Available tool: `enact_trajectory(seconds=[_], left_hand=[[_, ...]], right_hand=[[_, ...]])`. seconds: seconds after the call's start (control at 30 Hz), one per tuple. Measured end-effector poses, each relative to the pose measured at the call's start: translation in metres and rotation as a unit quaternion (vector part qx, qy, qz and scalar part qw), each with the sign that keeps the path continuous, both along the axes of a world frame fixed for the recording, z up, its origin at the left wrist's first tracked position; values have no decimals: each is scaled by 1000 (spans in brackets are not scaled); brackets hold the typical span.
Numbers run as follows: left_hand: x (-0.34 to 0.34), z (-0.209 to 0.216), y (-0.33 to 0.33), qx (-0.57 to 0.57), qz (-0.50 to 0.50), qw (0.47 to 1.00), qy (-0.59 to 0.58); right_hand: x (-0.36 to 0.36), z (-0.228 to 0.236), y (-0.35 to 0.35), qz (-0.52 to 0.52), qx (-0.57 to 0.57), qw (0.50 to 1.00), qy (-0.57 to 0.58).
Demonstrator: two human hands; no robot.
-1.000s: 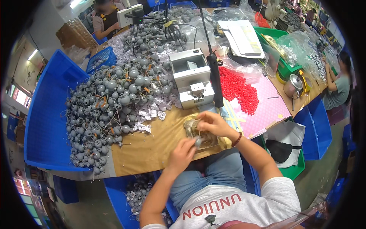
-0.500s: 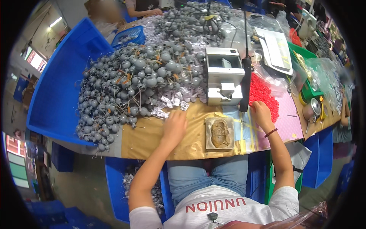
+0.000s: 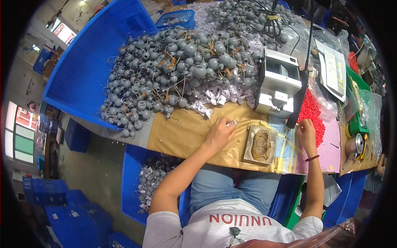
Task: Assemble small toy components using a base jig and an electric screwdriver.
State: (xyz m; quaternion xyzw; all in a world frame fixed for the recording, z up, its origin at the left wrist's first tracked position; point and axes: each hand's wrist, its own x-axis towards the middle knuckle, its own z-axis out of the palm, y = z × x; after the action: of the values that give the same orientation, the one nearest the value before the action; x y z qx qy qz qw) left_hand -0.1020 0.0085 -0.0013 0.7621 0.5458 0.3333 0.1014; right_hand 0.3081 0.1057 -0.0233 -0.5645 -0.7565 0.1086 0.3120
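Note:
My left hand (image 3: 220, 134) is closed in a pinch on a small white piece (image 3: 231, 122), above the brown-covered table left of a block-shaped mould (image 3: 260, 144). The mould has a rounded brown hollow in its top. My right hand (image 3: 306, 131) is at the near left edge of a heap of small red pieces (image 3: 312, 111); its fingers are pinched together, and whatever they hold is hidden. Beyond my left hand lie several loose white pieces (image 3: 219, 96), along the near edge of a big pile of grey ball-shaped parts (image 3: 165, 76) with thin wires and orange bits.
A white boxy machine (image 3: 278, 84) with a black upright bar stands behind the mould. At the left a large blue bin (image 3: 89, 70) leans by the pile. A green tray (image 3: 356, 120), a metal can (image 3: 354, 146) and a stack of papers (image 3: 332, 70) are at the right.
The view has swung, shifting the table rightward. My left hand has come away from the white pieces toward the mould, now with a white piece in it. My right hand stays by the red heap.

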Motion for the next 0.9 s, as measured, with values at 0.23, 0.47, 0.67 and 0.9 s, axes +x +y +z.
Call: enact_trajectory(seconds=[0.23, 0.47, 0.67, 0.9], left_hand=[[74, 22, -6, -73, -133, 976, -159], [97, 16, -4, -24, -112, 990, -81], [17, 25, -34, -11, 11, 993, -119], [-155, 25, -33, 117, 312, 942, 33]], right_hand=[[13, 9, -10, 7, -59, 973, 225], [-65, 39, -57, 165, -117, 951, 233], [-118, 46, -70, 299, 59, 947, 105], [-125, 37, -74, 294, 162, 942, -3]])
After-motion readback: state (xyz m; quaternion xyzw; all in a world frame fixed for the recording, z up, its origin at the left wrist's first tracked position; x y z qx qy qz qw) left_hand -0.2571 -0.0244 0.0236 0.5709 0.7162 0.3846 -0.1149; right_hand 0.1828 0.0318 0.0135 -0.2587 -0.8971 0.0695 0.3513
